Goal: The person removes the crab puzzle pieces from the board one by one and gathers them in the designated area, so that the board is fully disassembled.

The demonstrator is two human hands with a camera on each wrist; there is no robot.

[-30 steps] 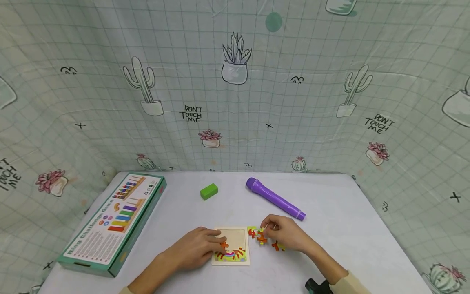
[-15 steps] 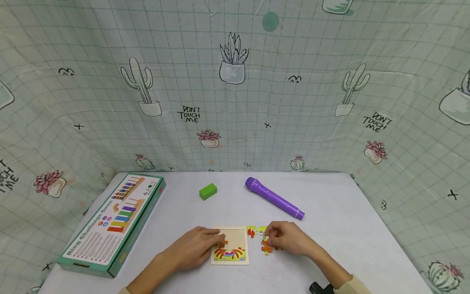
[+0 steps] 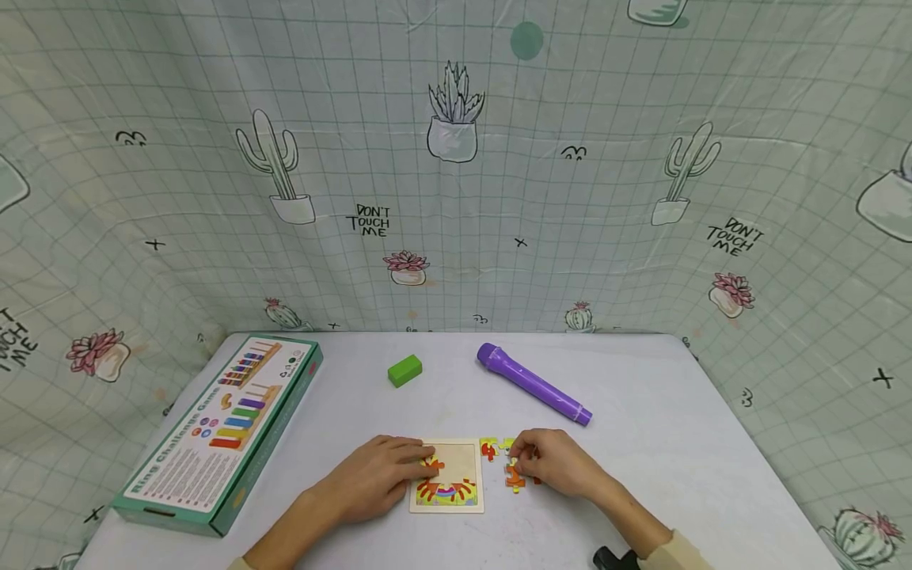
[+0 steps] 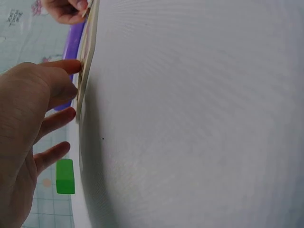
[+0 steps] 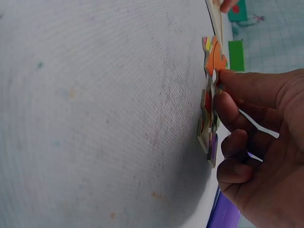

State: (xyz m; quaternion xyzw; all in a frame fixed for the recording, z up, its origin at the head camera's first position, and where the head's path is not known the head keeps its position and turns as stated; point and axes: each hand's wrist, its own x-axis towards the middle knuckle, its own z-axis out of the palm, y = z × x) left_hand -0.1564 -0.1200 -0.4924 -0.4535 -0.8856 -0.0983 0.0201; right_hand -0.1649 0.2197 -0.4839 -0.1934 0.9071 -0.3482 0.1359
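Note:
A small wooden jigsaw board (image 3: 458,461) lies on the table, its lower part filled with a rainbow picture and its upper right bare wood. My left hand (image 3: 376,476) rests on the board's left side, fingers extended, partly covering an orange piece (image 3: 436,465) there. In the left wrist view, the fingertips (image 4: 71,66) touch the board's edge. To the right of the board, my right hand (image 3: 559,461) pinches an orange puzzle piece (image 5: 216,59) between thumb and index finger. Other loose pieces (image 5: 205,135) lie below and beside that hand, partly hidden; a red-and-yellow piece (image 3: 488,449) sits by the board's upper right corner.
Behind the board lie a green block (image 3: 404,370) and a purple toy microphone (image 3: 534,385). A flat green-and-white game box (image 3: 217,431) takes up the table's left side. A black object (image 3: 614,559) shows at the front edge near the right sleeve.
My right hand has moved slightly down toward the front, and the orange piece at its fingertips has shifted down and right. The left fingers have shifted a little on the board.

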